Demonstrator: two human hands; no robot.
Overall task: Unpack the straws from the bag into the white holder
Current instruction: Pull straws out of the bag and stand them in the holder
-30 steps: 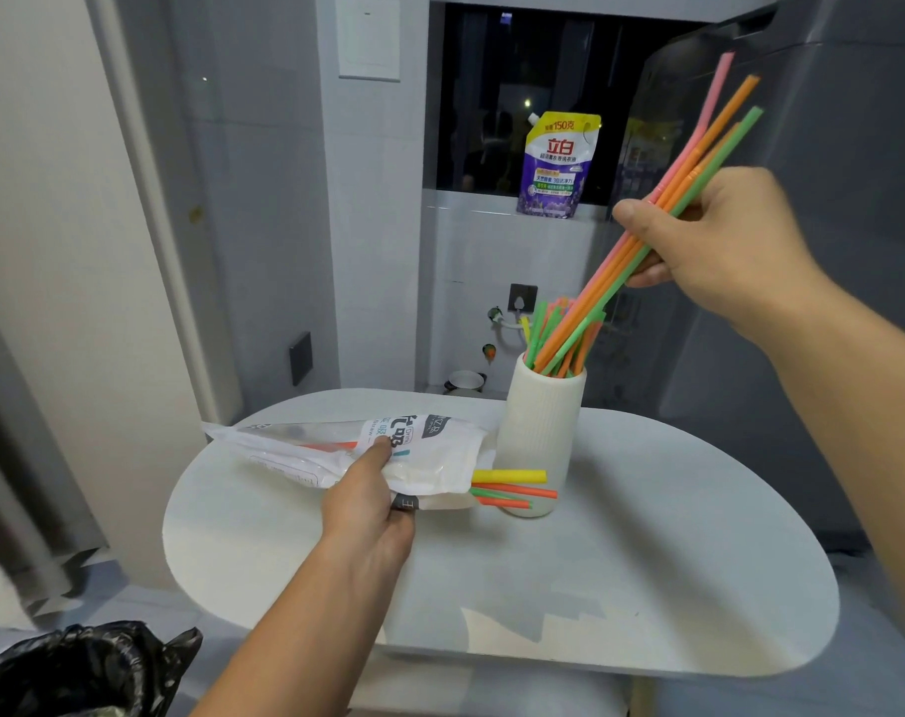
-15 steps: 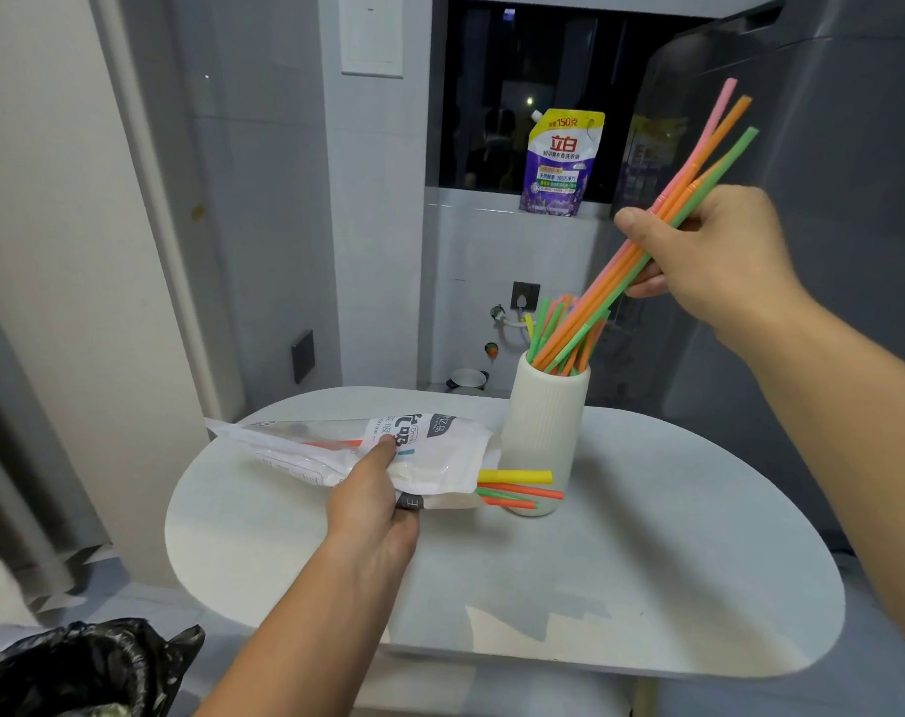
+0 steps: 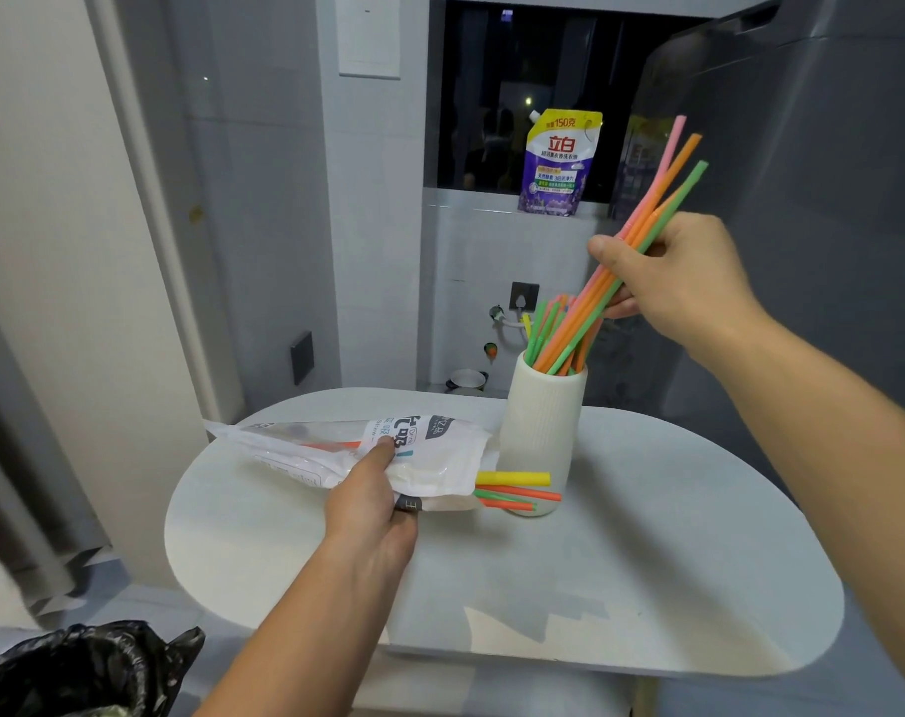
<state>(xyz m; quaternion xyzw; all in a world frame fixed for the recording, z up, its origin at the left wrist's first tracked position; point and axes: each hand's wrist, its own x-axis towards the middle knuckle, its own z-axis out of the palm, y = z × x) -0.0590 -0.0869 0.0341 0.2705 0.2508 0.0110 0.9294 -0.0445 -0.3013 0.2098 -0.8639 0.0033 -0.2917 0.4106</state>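
The right hand [image 3: 683, 282] pinches a bundle of straws [image 3: 641, 240] between thumb and fingers, their lower ends inside the white holder [image 3: 540, 432]; the left hand [image 3: 372, 504], left of the holder, grips the bag [image 3: 346, 452], thumb pressed on top; more straw ends [image 3: 515, 490] poke from the bag's mouth against the holder's base.

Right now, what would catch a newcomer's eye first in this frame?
The fan of pink, orange and green straws pinched in the right hand, their lower ends inside the white holder at the table's back. Next, the straw bag pressed down by the left hand, yellow, green and orange straw ends poking from its mouth. A purple detergent pouch stands on the ledge behind.
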